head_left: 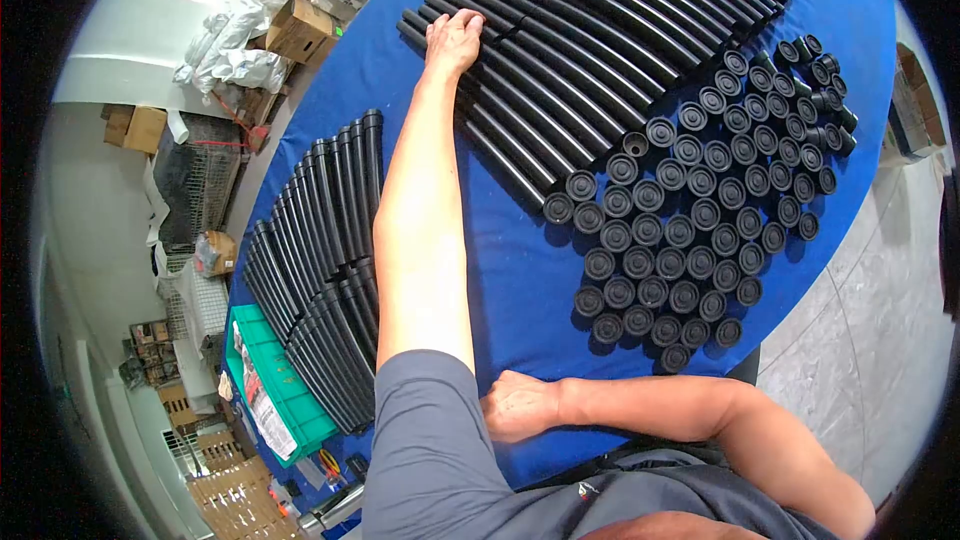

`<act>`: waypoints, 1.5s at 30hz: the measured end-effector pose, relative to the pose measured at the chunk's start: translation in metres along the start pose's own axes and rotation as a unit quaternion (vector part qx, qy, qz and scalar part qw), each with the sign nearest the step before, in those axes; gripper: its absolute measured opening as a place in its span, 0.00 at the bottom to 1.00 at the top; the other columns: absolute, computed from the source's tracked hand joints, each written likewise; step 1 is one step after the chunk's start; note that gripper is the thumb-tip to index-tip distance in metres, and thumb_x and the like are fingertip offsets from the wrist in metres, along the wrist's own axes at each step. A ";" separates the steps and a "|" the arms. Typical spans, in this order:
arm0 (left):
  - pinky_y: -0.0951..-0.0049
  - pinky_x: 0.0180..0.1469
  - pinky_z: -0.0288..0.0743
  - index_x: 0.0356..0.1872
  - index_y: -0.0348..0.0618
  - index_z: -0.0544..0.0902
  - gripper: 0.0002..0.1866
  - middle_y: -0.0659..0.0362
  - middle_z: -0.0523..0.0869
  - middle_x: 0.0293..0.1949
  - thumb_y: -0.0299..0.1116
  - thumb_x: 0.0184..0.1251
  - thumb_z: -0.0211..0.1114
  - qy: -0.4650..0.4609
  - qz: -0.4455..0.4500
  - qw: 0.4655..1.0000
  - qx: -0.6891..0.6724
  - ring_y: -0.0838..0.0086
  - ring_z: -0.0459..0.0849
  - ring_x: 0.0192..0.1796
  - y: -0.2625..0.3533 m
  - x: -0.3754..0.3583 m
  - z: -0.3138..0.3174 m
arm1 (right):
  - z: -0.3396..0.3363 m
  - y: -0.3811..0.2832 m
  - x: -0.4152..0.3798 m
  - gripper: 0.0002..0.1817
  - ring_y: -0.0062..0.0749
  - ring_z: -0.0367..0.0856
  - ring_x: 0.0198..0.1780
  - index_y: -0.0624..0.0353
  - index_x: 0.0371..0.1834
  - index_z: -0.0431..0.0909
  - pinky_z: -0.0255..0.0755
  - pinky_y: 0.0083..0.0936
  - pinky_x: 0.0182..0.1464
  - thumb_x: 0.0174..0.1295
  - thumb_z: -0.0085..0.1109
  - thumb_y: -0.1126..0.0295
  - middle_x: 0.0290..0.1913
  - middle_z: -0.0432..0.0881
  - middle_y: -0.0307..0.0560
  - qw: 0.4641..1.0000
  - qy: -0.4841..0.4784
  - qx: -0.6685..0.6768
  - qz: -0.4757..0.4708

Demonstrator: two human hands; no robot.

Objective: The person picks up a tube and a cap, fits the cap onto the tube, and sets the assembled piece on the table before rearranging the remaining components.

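Note:
My left hand stretches far across the table, its fingers curled down onto a black tube at the left part of a large array of black tubes laid side by side. My right hand rests as a fist on the blue cloth near the close table edge, with no thing showing in it. Many round black caps with ringed tops stand in a cluster right of the middle. Left of my left arm lies a second group of black tubes, each with a wider collar at one end.
The blue-clothed table fills the middle. A green tray with printed paper in it stands at its left edge, beside a yellow-handled tool. Cardboard boxes, white bags and wire racks line the left wall.

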State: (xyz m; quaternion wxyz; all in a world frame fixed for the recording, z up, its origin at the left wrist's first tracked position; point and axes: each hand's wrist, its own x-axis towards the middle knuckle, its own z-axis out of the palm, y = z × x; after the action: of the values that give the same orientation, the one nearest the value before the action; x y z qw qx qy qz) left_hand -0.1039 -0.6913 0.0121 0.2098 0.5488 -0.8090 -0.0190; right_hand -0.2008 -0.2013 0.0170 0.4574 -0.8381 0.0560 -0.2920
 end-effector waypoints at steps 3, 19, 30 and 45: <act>0.55 0.71 0.66 0.55 0.52 0.87 0.19 0.50 0.87 0.57 0.49 0.78 0.55 -0.024 -0.024 0.999 -0.016 0.54 0.77 0.67 -0.002 0.001 -0.002 | -0.001 0.000 0.000 0.16 0.51 0.86 0.27 0.58 0.21 0.80 0.79 0.47 0.31 0.63 0.62 0.60 0.23 0.83 0.52 1.000 -0.003 0.002 0.005; 0.56 0.70 0.71 0.52 0.58 0.89 0.19 0.43 0.84 0.58 0.52 0.63 0.71 0.007 -0.045 0.999 -0.005 0.51 0.79 0.65 -0.018 0.005 0.001 | -0.015 -0.006 0.001 0.16 0.51 0.86 0.28 0.58 0.20 0.79 0.79 0.47 0.31 0.64 0.62 0.61 0.24 0.84 0.51 1.000 -0.016 -0.003 0.016; 0.58 0.71 0.70 0.53 0.56 0.89 0.20 0.46 0.85 0.57 0.50 0.63 0.72 -0.016 -0.066 0.998 -0.012 0.54 0.78 0.66 -0.042 0.009 -0.006 | -0.015 -0.005 0.000 0.16 0.50 0.86 0.27 0.57 0.21 0.79 0.78 0.46 0.29 0.64 0.62 0.61 0.24 0.83 0.51 1.000 -0.011 0.007 0.012; 0.65 0.69 0.70 0.53 0.52 0.90 0.20 0.59 0.89 0.56 0.40 0.59 0.76 -0.161 -0.116 0.971 -0.133 0.68 0.82 0.62 -0.081 -0.003 -0.061 | -0.004 -0.002 0.001 0.11 0.50 0.88 0.29 0.57 0.23 0.81 0.80 0.48 0.30 0.59 0.60 0.64 0.26 0.86 0.52 0.999 -0.030 -0.004 0.023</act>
State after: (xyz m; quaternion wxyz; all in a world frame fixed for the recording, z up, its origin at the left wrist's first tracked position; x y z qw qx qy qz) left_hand -0.0093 -0.7084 0.0452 0.1446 0.5960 -0.7528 -0.2391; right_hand -0.2028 -0.2032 0.0207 0.4618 -0.8470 0.0624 -0.2559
